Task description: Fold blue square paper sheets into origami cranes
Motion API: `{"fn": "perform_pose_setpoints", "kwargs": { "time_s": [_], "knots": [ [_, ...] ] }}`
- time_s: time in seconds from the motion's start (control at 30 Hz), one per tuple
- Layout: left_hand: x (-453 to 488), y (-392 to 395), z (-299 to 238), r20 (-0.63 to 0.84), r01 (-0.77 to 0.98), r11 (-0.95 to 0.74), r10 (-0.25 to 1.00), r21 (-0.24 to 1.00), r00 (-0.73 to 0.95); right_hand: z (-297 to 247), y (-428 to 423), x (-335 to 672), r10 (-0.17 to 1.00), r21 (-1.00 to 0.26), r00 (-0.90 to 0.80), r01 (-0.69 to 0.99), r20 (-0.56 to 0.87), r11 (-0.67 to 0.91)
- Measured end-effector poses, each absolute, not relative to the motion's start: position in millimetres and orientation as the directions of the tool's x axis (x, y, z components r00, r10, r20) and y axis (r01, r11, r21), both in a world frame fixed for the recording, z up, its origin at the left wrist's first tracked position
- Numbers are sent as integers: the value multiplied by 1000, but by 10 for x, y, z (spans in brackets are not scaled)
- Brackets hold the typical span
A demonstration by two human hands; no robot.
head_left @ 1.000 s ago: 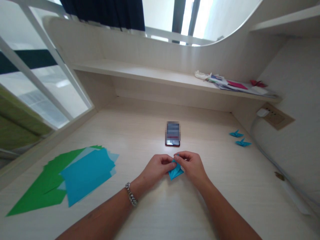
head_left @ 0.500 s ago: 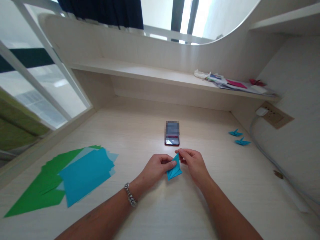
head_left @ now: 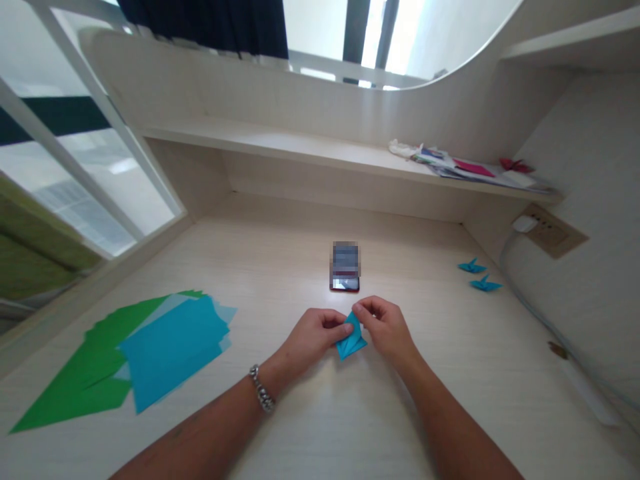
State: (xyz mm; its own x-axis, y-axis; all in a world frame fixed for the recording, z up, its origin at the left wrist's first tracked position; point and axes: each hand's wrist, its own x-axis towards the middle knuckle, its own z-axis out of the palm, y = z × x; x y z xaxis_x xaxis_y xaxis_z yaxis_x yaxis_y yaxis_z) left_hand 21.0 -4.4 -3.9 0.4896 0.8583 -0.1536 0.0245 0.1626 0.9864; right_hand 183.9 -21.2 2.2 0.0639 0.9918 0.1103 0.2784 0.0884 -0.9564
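Observation:
A small folded blue paper piece (head_left: 351,340) rests low over the pale wooden desk (head_left: 280,253), near its front middle. My left hand (head_left: 313,337), with a metal bracelet on the wrist, pinches the piece's left edge. My right hand (head_left: 385,328) pinches its top tip with thumb and forefinger. Both hands are closed on the paper, fingertips almost touching.
A phone (head_left: 345,268) lies just beyond my hands. A stack of blue sheets (head_left: 173,347) and green sheets (head_left: 85,373) lies at the left. Two small folded blue figures (head_left: 479,276) sit at the right by a wall socket (head_left: 547,231). Papers (head_left: 470,170) crowd the shelf.
My right hand lifted the paper's tip upward half a second ago, then came back toward the left hand. The piece stays between both hands at the same spot.

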Motion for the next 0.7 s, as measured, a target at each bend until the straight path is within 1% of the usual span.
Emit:
{"fn": "perform_pose_setpoints", "kwargs": {
  "time_s": [0.07, 0.17, 0.27, 0.43, 0.53, 0.6, 0.7],
  "knots": [
    [214, -43, -53, -156, 1, 179, 855, 984, 494, 28, -216, 1836, 990, -949, 68, 298, 125, 100],
    [223, -46, -77, -181, -88, 262, 837, 961, 516, 25, -220, 1839, 982, -941, 105, 318, 156, 115],
    [228, -45, -96, -215, -146, 332, 829, 932, 515, 3, -212, 1844, 982, -949, 112, 292, 155, 116],
    [213, -19, -79, -179, -195, 288, 880, 937, 440, -31, -195, 1839, 997, -982, 12, 178, 71, 68],
    [203, -8, -69, -143, -201, 240, 904, 950, 402, -41, -200, 1824, 999, -995, -44, 95, -5, -1],
    [202, -6, -72, -128, -203, 220, 913, 954, 387, -50, -201, 1813, 998, -998, -46, 47, -50, -48],
    [204, -2, -78, -118, -225, 218, 915, 950, 386, -70, -195, 1794, 997, -997, 12, 3, -73, -73]
  ]
}}
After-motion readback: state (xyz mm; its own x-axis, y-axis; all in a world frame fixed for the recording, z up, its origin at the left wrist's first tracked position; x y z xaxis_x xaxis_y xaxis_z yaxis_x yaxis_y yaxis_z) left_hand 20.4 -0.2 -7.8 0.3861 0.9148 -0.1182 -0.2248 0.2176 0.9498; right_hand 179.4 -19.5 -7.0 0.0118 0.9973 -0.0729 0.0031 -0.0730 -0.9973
